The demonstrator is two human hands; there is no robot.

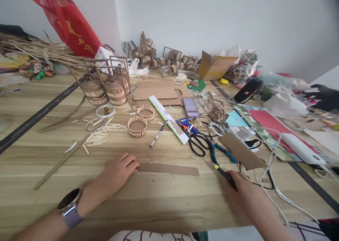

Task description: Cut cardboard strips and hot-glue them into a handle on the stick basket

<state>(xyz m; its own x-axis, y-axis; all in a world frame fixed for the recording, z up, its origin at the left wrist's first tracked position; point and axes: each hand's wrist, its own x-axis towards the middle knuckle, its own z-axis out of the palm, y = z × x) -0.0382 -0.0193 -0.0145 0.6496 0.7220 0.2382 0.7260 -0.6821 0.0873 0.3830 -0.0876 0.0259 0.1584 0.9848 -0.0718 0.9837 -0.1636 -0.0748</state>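
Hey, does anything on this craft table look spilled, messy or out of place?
Yes. Short thin sticks lie scattered loose on the table, left of the small woven baskets. White cables trail over the papers and off the front edge beside the right hand. Nothing looks broken.

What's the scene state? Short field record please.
surface: wooden table
left hand: flat on the end of a cardboard strip, watch on wrist
right hand: grips a dark tool with a yellow band, tip pointing at the strip's far end
nearby: scissors, pliers, two small round baskets
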